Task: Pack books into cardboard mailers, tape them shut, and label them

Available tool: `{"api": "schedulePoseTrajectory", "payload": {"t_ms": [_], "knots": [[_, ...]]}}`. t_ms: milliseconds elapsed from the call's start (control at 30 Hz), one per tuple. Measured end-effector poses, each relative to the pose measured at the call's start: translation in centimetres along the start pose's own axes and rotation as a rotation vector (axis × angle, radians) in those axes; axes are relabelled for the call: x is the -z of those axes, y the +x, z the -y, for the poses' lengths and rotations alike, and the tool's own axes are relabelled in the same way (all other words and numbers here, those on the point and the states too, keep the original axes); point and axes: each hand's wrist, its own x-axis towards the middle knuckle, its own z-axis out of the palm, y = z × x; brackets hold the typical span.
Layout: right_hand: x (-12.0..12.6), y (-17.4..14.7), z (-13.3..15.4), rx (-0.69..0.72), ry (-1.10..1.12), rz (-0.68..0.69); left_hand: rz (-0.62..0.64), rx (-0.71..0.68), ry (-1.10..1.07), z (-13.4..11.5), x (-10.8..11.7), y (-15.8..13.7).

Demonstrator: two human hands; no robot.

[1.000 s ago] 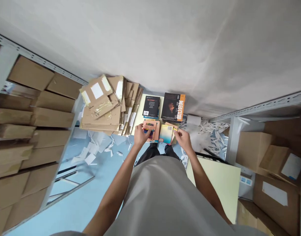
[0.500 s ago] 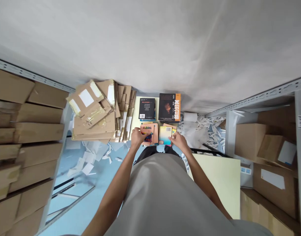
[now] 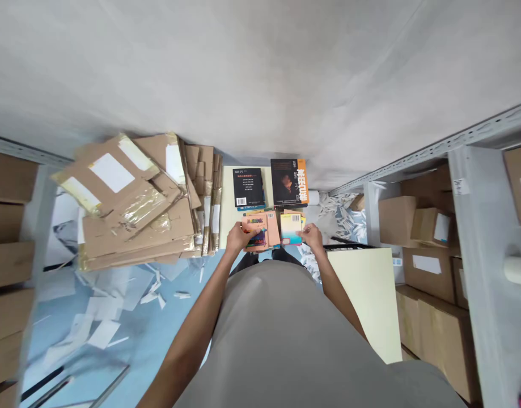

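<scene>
**Handling Record: Long Axes Running Near to Far**

Found at near edge of pale table (image 3: 228, 207): salmon booklet (image 3: 254, 225) and, just to its right, yellow-and-blue booklet (image 3: 291, 226). Long axis of each directed from near to far, with slight skew on the salmon booklet. Barcode of the yellow-and-blue booklet positioned at far right corner.

Observed left hand (image 3: 238, 237) clamped on salmon booklet, thumb across cover, fingers at left edge. Observed right hand (image 3: 313, 236) touching right edge of yellow-and-blue booklet; cannot tell whether clamped.

Materials: thin, flat, rectangular paper items; to the left, creased flattened cardboard (image 3: 166, 218) with glossy tape.

Appearance: multicoloured artwork on salmon, partly under thumb; yellow fading to blue on the other. Noted beyond: black book (image 3: 249, 188) and orange-banded book (image 3: 288, 181).
</scene>
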Motion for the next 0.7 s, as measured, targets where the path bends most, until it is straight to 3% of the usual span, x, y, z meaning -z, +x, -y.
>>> {"api": "schedulePoseTrajectory", "payload": {"t_ms": [200,333,500,700], "knots": [[0.0,-1.4,-0.8,-0.022,0.153,-0.069,0.017,-0.1,0.043,0.5,-0.2,0.2],[0.4,-3.4,-0.8,-0.044,0.194,-0.218,-0.001,-0.16,0.056,1.3,-0.2,-0.3],[1.0,-8.0,-1.7,-0.076,0.277,-0.358,-0.047,-0.27,0.04,1.7,-0.6,-1.5],[2.5,-13.9,-3.5,-0.015,0.508,-0.451,-0.101,-0.323,-0.001,0.3,-1.0,-3.5]]}}
